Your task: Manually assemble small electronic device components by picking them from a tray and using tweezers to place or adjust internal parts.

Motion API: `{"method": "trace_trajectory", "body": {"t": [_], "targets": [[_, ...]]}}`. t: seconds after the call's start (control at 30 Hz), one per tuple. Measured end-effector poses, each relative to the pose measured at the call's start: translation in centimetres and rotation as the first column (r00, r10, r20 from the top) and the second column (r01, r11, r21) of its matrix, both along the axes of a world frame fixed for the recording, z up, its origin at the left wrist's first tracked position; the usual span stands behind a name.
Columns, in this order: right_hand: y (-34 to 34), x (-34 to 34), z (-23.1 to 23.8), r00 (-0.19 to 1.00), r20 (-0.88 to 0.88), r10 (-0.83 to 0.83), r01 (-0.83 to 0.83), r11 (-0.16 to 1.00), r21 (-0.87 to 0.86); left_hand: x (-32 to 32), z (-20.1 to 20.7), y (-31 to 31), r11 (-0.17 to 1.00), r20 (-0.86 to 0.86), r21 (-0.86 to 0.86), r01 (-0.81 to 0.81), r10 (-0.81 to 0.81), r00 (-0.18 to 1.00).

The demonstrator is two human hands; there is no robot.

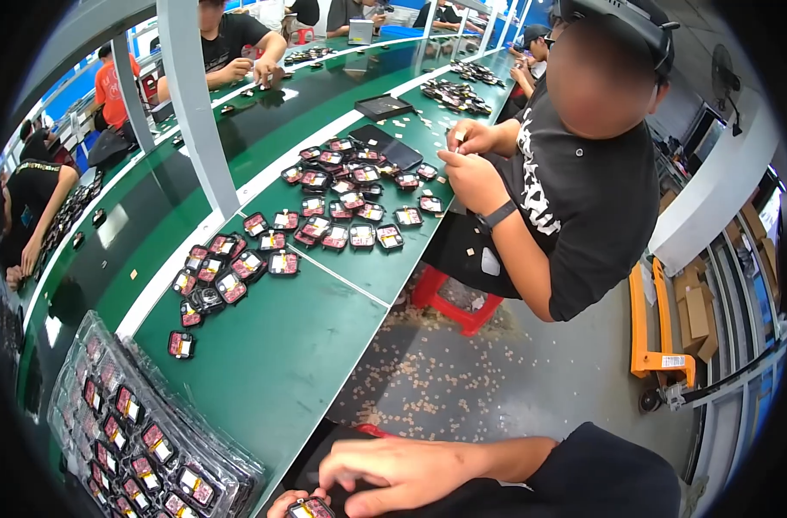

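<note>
Floor (540, 380), littered w/ small tan bits (402, 380), runs R of green bench (298, 345); clear tray stack (188, 416) sits at bench's near L end. Risk (judged): slack fingertip hold, seemingly beyond bench edge, could cause a drop to floor. R forearm (527, 457) enters from R, approx. horiz.; R hand (402, 475) is palm-down, fingers bent, thumb apart; contact can't be told. L hand (283, 502), mostly cut off by lower view edge, pinches small dark unit (311, 509) just beside R thumb.
</note>
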State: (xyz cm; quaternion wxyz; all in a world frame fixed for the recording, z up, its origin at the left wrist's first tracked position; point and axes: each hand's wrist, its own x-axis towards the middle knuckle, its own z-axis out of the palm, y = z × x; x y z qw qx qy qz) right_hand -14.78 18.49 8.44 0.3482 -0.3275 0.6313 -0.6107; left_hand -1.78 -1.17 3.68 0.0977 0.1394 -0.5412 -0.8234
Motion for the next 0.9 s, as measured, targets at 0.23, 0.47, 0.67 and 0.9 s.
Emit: {"method": "trace_trajectory", "body": {"t": [0.23, 0.47, 0.67, 0.9], "targets": [[-0.9, 1.9, -1.2, 0.94, -0.284, -0.192, 0.226, 0.97, 0.092, -1.2, 0.1, 0.7, 0.994, -0.181, 0.106, -0.007, 0.026, 0.983], [-2.5, 1.6, -2.0, 0.663, -0.691, -0.288, 0.364, 0.931, -0.039, -1.9, 0.2, 0.1, 0.992, -0.196, 0.123, -0.034, 0.058, 0.979], [-1.9, 2.0, -2.0, 0.491, -0.844, -0.216, 0.44, 0.898, 0.026, -2.5, -0.2, 1.1, 0.976, -0.12, 0.198, -0.09, 0.115, 0.986], [-2.8, 1.3, -2.8, 0.311, -0.912, -0.268, 0.416, 0.901, -0.123, -2.1, -0.3, 1.0, 0.975, -0.121, 0.204, -0.086, 0.113, 0.986]]}}
